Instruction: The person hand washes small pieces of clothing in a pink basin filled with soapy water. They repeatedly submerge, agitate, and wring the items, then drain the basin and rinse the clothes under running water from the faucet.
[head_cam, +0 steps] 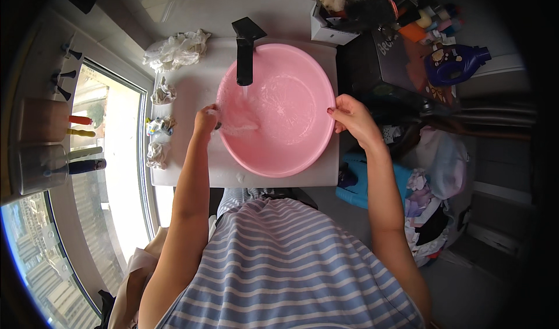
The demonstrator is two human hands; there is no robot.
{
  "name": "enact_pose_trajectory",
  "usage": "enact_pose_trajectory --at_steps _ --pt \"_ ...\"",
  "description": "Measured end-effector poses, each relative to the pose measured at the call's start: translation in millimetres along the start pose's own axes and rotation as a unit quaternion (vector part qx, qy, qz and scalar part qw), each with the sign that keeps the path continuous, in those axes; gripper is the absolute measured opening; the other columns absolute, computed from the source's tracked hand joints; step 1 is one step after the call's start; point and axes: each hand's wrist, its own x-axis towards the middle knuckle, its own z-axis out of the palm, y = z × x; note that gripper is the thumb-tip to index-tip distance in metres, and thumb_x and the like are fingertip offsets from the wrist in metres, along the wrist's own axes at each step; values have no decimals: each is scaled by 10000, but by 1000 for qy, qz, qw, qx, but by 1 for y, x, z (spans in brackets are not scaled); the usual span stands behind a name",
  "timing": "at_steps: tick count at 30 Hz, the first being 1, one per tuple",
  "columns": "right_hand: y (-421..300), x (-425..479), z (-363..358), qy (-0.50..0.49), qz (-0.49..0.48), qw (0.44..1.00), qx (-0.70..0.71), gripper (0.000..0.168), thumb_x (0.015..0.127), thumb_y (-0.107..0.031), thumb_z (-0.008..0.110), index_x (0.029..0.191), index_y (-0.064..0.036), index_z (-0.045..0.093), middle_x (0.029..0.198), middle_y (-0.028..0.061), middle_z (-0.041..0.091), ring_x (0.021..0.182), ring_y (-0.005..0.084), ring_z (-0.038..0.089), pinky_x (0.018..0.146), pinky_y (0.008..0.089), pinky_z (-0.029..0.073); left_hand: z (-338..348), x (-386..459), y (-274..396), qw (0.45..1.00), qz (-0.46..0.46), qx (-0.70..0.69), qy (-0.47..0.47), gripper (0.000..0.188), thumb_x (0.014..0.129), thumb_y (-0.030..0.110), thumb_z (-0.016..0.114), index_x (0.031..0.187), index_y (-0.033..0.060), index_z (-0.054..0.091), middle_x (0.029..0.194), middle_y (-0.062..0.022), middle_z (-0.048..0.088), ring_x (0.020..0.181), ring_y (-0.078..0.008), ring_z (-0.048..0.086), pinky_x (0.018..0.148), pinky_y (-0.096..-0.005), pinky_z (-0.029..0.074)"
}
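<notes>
A round pink plastic basin [284,154] stands on a white sink counter [192,150], below a black faucet [245,63]. Water runs from the spout into the basin's left part, with ripples and some foam at the left rim. My left hand [207,119] grips the basin's left rim, a little foam on its fingers. On the opposite side, my right hand [353,118] holds the right rim between thumb and fingers. Crumpled wet white fabric [178,50] lies at the counter's back left, and several small wrung cloth pieces [161,124] line its left edge.
Left of the counter are a window and wall-mounted cups [43,165] with toothbrushes. At the back right stand a white box [329,34] with a hairbrush and a purple detergent bottle [456,63]. A blue container [356,193] and piled clothes [426,215] are at the lower right.
</notes>
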Motion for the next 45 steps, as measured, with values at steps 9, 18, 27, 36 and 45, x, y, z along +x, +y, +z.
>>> enact_pose_trajectory --at_steps 9,18,27,36,45 --pt "-100 -28 54 -19 -65 998 9 219 871 -169 662 839 39 601 650 77 622 522 102 593 448 222 472 94 4 -2 980 -72 -101 -158 258 872 79 562 1110 62 659 785 -13 633 665 -81 572 562 -250 446" --pt "-142 -43 81 79 -123 982 -118 262 842 -210 697 777 28 610 595 72 613 494 92 575 449 225 453 157 -18 12 959 13 -106 -262 308 824 108 636 1111 -1 639 876 -74 679 752 -140 632 666 -285 507" --pt "-146 -60 72 126 -117 975 -139 293 832 -230 700 780 50 628 543 83 596 456 111 565 449 243 451 102 -117 123 920 29 177 -348 287 813 143 665 1074 21 667 832 -62 678 718 -136 616 650 -308 501" --pt "-43 -47 9 66 40 997 20 236 889 -239 612 841 -7 611 676 33 604 512 70 539 469 200 449 1 -21 4 990 -25 46 -134 210 837 164 681 1011 50 706 633 -28 601 470 -74 448 457 -274 368" --pt "134 68 51 63 52 997 -15 192 876 -183 612 921 2 589 781 39 617 603 92 562 520 226 470 -63 -33 19 985 33 93 139 244 841 175 645 1069 102 690 753 -107 680 619 -189 635 608 -330 486"
